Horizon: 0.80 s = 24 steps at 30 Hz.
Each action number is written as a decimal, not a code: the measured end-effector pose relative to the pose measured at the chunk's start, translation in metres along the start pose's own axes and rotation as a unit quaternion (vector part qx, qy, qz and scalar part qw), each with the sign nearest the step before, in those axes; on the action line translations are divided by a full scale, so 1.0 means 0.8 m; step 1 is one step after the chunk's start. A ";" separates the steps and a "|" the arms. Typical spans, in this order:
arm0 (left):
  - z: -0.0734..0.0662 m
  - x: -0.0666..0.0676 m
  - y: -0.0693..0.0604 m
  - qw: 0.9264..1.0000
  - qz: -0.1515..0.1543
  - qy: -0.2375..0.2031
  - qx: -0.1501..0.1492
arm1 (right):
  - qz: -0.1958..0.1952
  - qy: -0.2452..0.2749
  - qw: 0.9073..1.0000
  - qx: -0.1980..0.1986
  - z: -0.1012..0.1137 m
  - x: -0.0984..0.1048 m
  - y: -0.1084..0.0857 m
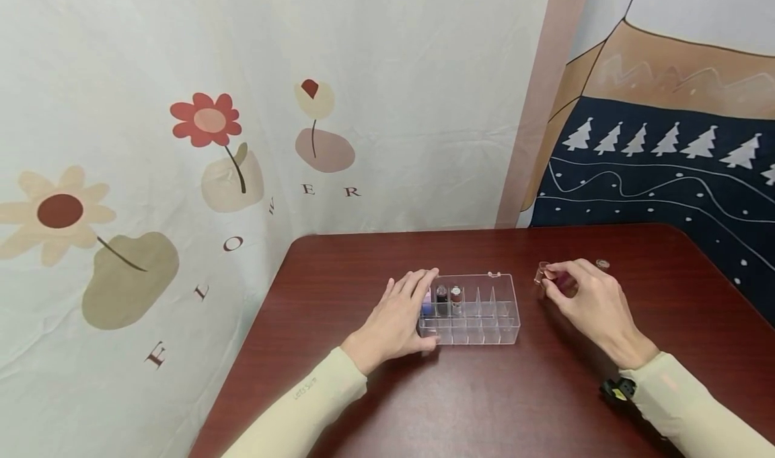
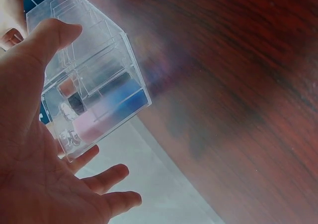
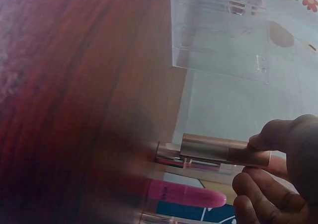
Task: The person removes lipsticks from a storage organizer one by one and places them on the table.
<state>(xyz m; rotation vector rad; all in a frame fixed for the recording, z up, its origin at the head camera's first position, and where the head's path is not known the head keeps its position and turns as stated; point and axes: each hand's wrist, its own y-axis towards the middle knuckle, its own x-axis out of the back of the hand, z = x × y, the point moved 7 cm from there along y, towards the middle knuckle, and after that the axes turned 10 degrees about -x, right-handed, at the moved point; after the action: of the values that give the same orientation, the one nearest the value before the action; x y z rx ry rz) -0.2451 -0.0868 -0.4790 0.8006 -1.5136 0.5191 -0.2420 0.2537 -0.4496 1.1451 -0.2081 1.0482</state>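
Rose-gold and metallic, a slim cylindrical tube (image 3: 218, 149) has its long axis upright, one end toward the reddish-brown wooden tabletop (image 1: 460, 397); contact there is unclear. Thumb and fingers of the right hand (image 1: 593, 300) pinch its upper part, right of a clear plastic compartment case (image 1: 478, 337). The left hand (image 1: 396, 317), digits spread, spans the case's left end. Only the right wrist view clearly shows a glossy pink tube (image 3: 189, 193) beside the held one; the left wrist view reveals a pink-and-blue tube (image 2: 112, 112) through the case's end wall.
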 end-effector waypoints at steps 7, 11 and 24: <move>0.000 0.001 0.000 1.000 -0.002 0.000 -0.002 | 0.019 -0.028 0.999 -0.033 -0.010 -0.006 -0.007; 0.000 0.000 0.001 1.000 0.000 -0.001 -0.002 | 0.030 -0.032 0.998 -0.049 -0.014 -0.008 -0.011; 0.002 -0.002 0.002 1.000 0.001 -0.003 -0.002 | 0.048 -0.034 0.996 -0.067 -0.017 -0.011 -0.009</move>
<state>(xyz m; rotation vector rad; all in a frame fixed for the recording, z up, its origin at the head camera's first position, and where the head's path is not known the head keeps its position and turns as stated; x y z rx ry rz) -0.2471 -0.0865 -0.4807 0.7980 -1.5198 0.5152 -0.2460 0.2598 -0.4657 1.0595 -0.3847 1.0632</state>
